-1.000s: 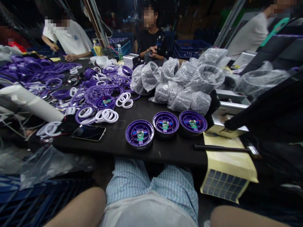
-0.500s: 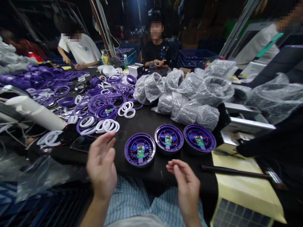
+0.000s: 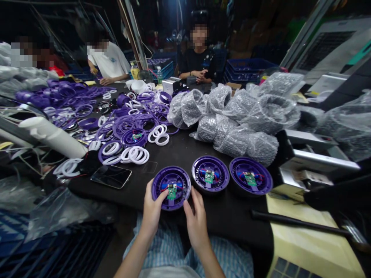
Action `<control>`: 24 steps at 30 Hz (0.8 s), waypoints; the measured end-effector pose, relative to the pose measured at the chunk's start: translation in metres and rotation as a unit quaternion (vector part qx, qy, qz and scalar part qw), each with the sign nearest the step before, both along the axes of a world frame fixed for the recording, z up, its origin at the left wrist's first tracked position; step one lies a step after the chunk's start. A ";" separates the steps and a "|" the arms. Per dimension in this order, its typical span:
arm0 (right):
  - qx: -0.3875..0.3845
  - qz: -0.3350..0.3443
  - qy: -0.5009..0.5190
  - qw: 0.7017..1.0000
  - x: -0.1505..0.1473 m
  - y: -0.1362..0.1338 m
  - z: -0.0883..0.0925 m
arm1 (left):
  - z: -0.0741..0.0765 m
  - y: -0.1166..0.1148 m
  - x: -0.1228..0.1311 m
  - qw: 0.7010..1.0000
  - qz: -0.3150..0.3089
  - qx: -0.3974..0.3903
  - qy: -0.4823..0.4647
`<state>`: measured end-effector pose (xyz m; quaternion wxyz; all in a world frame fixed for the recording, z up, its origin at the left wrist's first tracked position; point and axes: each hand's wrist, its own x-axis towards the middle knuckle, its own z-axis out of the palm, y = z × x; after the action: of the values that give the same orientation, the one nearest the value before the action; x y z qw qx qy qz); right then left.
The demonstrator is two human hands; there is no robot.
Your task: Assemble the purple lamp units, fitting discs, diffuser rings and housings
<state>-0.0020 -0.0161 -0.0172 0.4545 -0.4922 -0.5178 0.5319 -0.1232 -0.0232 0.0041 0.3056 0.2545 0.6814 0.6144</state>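
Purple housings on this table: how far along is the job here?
Done, it seems: bubble-wrapped bundles are piled up, and two wired housings sit on the table. In hand: a third housing, held by the left hand and right hand. Left, probably: the loose white rings and purple rings nearby.
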 end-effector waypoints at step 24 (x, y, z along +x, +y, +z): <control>-0.247 -0.129 0.287 0.917 0.036 -0.036 0.047 | 0.039 -0.050 0.031 0.952 -0.215 0.004 0.219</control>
<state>0.0340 -0.0523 0.0295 0.5119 -0.4778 -0.1496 0.6981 -0.0926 -0.0735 0.0435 0.2726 0.5251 0.6580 0.4659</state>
